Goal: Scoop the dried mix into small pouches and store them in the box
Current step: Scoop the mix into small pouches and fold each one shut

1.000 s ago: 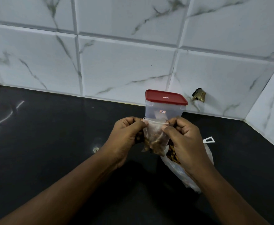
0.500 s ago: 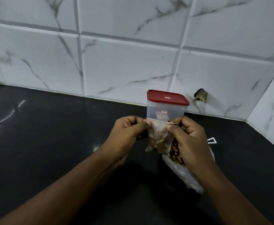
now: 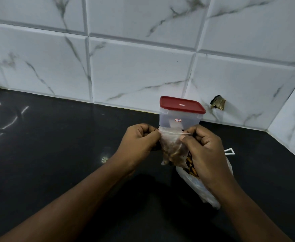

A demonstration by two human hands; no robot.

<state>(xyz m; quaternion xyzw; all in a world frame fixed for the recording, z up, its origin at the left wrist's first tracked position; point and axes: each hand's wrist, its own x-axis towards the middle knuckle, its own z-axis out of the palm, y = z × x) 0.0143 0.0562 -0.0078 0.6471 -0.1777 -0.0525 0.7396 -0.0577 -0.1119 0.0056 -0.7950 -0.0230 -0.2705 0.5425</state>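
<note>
A small clear pouch (image 3: 172,149) filled with brown dried mix hangs in the air between my hands. My left hand (image 3: 137,145) pinches its top left corner and my right hand (image 3: 205,152) pinches its top right corner. Right behind the pouch stands a clear plastic box (image 3: 180,117) with a red lid (image 3: 181,104) shut on it. Below my right hand a larger clear bag (image 3: 201,187) of orange-brown dried mix lies on the black counter (image 3: 56,145), partly hidden by my wrist.
A white plastic handle piece (image 3: 229,151) pokes out beside the big bag. White marble-look tiled walls (image 3: 125,67) close off the back and the right corner. A broken hole (image 3: 218,103) shows in the wall right of the box.
Both hands keep pinching the pouch top. The pouch has risen slightly and its top edge is drawn flatter between my fingers.
</note>
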